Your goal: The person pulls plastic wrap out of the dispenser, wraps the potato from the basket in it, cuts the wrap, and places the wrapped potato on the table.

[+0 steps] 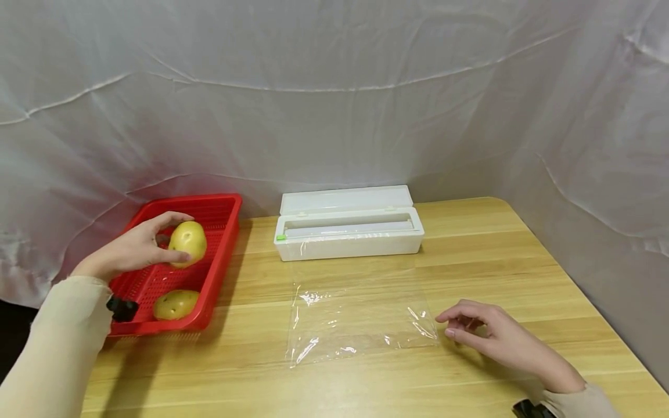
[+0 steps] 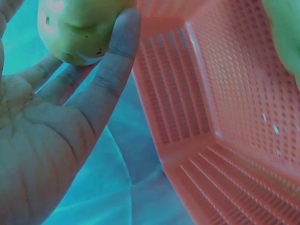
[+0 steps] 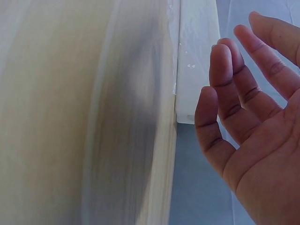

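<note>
My left hand (image 1: 138, 244) holds a yellow potato (image 1: 189, 244) between thumb and fingers, over the red plastic basket (image 1: 222, 261). A second potato (image 1: 175, 305) lies in the near part of that basket. In the left wrist view the held potato (image 2: 84, 28) shows small dark specks. At the right of the table my right hand (image 1: 502, 337) has its fingers loosely bent and holds nothing. Its fingertips are beside the right edge of a clear sheet of plastic wrap (image 1: 360, 313), which lies on the table and runs up to a white wrap dispenser (image 1: 350, 247).
The dispenser's lid (image 1: 345, 200) stands raised at the back, and a roll (image 1: 347, 229) shows inside. A small green piece (image 1: 281, 237) sits at its left front corner. Grey cloth (image 1: 334, 128) hangs behind and beside the wooden table (image 1: 470, 249).
</note>
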A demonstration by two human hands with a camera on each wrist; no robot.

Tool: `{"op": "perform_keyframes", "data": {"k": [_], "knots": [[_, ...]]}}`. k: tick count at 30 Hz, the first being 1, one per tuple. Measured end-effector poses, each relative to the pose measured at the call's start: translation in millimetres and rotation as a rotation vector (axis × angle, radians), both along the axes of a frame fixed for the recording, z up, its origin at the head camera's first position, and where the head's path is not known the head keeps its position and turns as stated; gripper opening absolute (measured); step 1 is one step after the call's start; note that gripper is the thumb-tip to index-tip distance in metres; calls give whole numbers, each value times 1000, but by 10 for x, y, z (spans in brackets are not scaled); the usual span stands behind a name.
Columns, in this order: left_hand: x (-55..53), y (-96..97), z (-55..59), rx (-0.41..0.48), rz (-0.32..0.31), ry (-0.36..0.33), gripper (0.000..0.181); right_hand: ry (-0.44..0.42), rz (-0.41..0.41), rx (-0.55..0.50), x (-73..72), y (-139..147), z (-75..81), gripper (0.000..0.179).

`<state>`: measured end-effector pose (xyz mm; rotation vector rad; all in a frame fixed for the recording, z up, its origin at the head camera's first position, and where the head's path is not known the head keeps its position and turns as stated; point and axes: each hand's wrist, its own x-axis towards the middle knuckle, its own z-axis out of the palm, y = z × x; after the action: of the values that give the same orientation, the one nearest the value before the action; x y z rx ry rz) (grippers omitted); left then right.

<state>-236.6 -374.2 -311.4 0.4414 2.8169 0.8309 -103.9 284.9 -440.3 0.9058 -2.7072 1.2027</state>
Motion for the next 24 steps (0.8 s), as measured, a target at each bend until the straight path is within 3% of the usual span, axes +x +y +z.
{"op": "perform_keyframes", "data": {"k": [4,11,19,24], "knots": [[54,116,31,33,-46,49,77,-2,8,-3,1,-5,24,22],[135,397,69,133,-139,47,74,-23,-16,8,2,-5,27,20],[161,756,27,143,-187,-3,78,3,-4,2,16,-9,31,21],[147,952,-54,164,-266,-51,80,13,3,-6,19,-1,9,23]]}}
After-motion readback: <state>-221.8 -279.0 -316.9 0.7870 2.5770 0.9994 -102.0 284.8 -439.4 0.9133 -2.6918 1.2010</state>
